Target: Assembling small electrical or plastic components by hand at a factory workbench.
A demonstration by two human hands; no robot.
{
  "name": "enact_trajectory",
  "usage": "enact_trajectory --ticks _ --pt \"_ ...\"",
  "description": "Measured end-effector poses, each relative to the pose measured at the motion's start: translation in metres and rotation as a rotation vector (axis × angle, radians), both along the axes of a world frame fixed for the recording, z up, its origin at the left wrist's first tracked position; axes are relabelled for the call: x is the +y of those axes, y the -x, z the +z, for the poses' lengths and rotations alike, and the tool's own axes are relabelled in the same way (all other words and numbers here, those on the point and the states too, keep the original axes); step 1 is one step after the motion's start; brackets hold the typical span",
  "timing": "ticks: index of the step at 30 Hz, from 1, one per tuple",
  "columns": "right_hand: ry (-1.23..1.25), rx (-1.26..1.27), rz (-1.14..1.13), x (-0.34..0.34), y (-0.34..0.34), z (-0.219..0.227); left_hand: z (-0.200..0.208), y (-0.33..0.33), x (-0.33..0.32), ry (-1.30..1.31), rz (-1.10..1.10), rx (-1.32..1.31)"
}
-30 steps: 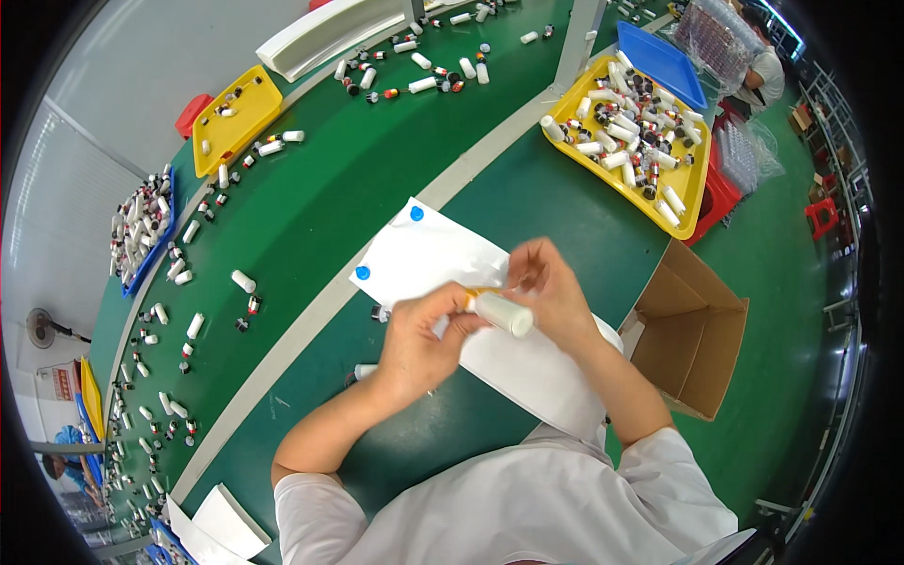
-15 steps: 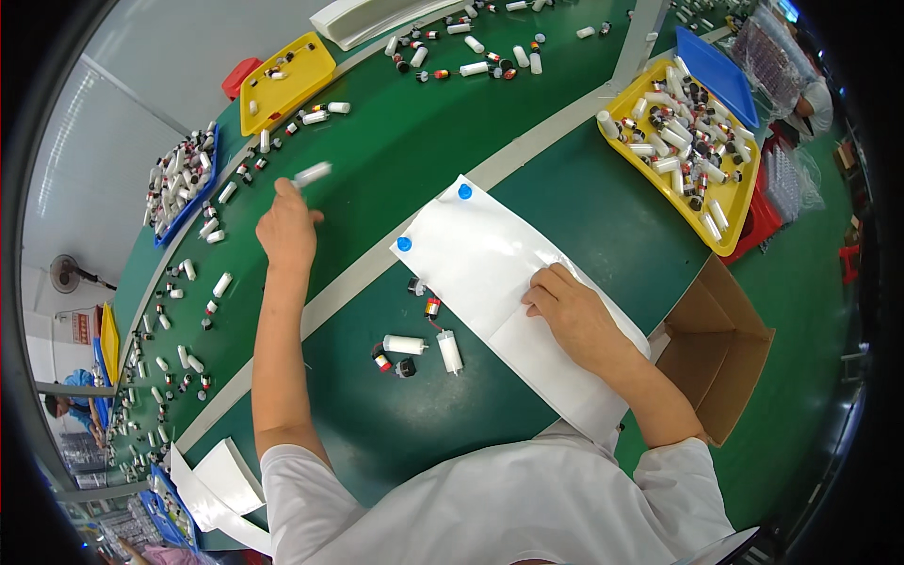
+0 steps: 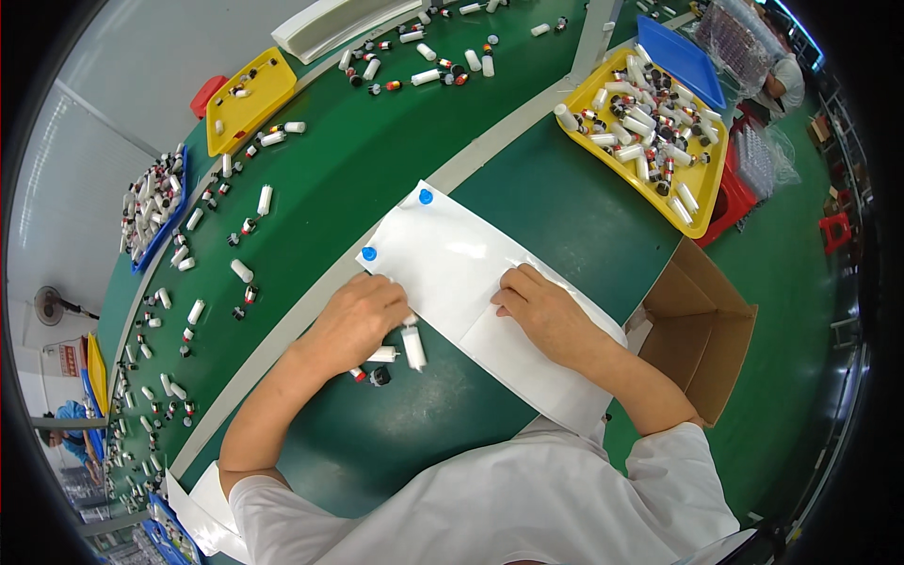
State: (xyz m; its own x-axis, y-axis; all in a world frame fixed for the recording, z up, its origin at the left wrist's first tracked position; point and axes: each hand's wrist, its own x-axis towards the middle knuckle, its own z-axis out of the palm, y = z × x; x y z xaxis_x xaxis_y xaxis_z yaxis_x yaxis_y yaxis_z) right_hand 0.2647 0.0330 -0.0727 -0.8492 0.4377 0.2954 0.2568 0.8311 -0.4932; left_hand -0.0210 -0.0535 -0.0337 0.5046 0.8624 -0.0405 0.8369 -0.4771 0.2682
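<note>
My left hand [image 3: 363, 318] reaches to the left edge of a long white sheet [image 3: 443, 250], its fingers bent down over a small cluster of parts. What its fingertips close on is blurred and mostly hidden. Just below them lie a white cylindrical part [image 3: 413, 348] with a narrow tip, a second white cylinder [image 3: 383, 355] partly covered by the hand, and a black round part [image 3: 379, 377]. My right hand [image 3: 541, 311] rests on the sheet, fingers bent and pinching at the edge of a fold. Two blue pins [image 3: 426, 196] sit at the sheet's far corners.
A yellow tray [image 3: 692, 226] heaped with white cylinders stands at the right, beside a cardboard box [image 3: 702, 330]. A blue tray [image 3: 678, 61] is behind it. Loose parts lie along the green belt [image 3: 348, 179], with a yellow tray [image 3: 268, 89] at the far left.
My left hand has come back from the green belt to the parts beside the sheet. The white cylinder it let go of now lies on the belt. My right hand stays put.
</note>
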Motion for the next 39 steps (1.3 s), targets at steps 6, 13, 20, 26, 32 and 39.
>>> enact_trajectory --ticks 6,13,20,26,32,39 --pt "0.04 0.043 -0.128 -0.01 -0.012 -0.01 -0.009 -0.001 0.001 -0.185 0.24 -0.081" --pt "0.793 0.453 -0.429 -0.001 -0.01 0.005 0.013 -0.014 -0.002 -0.097 0.331 -0.024" --pt "0.625 0.494 -0.01 -0.022 0.014 0.04 0.042 -0.071 -0.006 0.018 0.272 -0.663" --pt "0.344 0.575 0.008 -0.025 0.01 0.049 0.037 -0.079 -0.005 -0.101 0.426 -0.55" --pt "0.23 0.531 -0.069 -0.02 0.008 0.044 0.021 -0.068 -0.006 0.536 0.445 -1.427" --pt "-0.107 0.534 -0.22 -0.009 0.014 0.061 0.023 -0.071 -0.006 1.199 0.497 -1.731"
